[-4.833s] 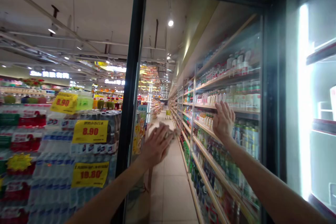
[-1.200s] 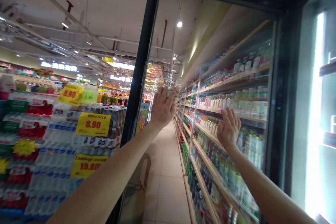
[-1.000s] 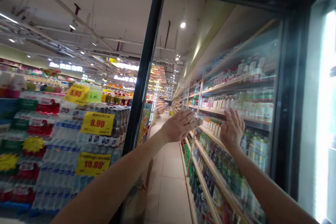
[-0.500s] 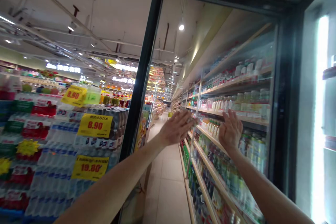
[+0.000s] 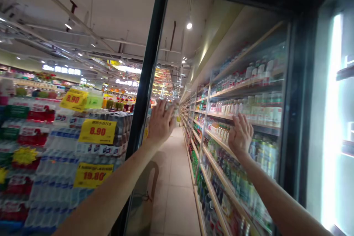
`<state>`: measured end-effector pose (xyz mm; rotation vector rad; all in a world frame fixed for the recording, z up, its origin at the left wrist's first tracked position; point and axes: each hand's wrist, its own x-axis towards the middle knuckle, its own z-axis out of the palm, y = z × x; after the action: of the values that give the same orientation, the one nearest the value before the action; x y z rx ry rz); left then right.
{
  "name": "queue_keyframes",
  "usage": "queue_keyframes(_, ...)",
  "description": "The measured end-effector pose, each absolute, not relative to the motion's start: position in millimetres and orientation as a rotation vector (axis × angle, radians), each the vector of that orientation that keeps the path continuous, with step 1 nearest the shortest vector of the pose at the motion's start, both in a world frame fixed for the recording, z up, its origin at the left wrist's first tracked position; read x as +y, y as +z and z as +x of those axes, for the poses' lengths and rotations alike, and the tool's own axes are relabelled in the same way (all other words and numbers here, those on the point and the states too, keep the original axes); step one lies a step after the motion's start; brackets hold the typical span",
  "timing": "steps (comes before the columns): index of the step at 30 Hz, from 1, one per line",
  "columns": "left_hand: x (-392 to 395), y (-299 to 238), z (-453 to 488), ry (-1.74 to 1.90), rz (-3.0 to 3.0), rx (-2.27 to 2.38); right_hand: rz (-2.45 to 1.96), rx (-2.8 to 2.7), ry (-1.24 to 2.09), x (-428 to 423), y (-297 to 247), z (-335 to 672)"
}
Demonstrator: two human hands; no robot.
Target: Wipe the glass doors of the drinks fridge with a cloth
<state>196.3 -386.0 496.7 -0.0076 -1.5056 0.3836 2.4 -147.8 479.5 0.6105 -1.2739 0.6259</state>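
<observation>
Tall clear glass door [image 5: 210,92] with black frame [image 5: 151,59] filled center to right of frame, top edge tilted down to the right. Left hand [image 5: 159,124] was on or just in front of the pane, left of center, beside the frame's left upright; palm toward the glass, fingers extended and slightly spread. Greyish blur at its fingertips: couldn't tell whether cloth or reflection, so no call on whether it held anything. Right hand [image 5: 240,134] was right of center, palm toward the pane, fingers loosely side by side, pinching nothing; actual contact unclear. Pale tiled floor [image 5: 177,199] and long bottle-filled shelves with light wooden edges [image 5: 235,116] showed in the glass. Bright white vertical light strip [image 5: 333,118] at far right. Lower left: stacked plastic-wrapped clear water bottles [image 5: 52,175], yellow price sign reading 8.90 in red [image 5: 97,131] nearby.
</observation>
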Motion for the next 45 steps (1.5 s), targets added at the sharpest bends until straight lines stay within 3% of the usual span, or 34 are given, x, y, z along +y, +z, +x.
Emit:
queue_keyframes(2, -388.0, 495.2, 195.8, 0.35, 0.015, -1.493, 0.619, -1.265, 0.628, -147.7, 479.6, 2.8)
queue_keyframes(8, -376.8, 457.9, 194.6, 0.866, -0.585, -1.79, 0.609, -1.244, 0.622, -147.9, 479.7, 3.8)
queue_keyframes(14, -384.5, 488.4, 195.9, 0.442, -0.048, -1.577, 0.609, -1.265, 0.626, -147.9, 479.4, 3.9)
queue_keyframes(21, -363.1, 462.4, 187.2, 0.832, -0.597, -1.855, 0.597, -1.276, 0.645, -148.1, 480.0, 3.9)
queue_keyframes(27, -382.0, 506.6, 190.1, 0.337, -0.006, -1.556, 0.604, -1.291, 0.642, -147.6, 479.6, 2.4)
queue_keyframes(34, -362.5, 469.8, 184.0, 0.826, -0.559, -1.772, 0.6, -1.276, 0.648, -148.5, 479.9, 3.6)
queue_keyframes(41, -387.3, 515.3, 192.1, 0.357, 0.014, -1.53, 0.622, -1.272, 0.624, -147.1, 479.8, 2.8)
queue_keyframes(45, -368.9, 478.8, 189.8, 0.615, -0.307, -1.742, 0.622, -1.286, 0.645, -147.1, 479.7, 4.1)
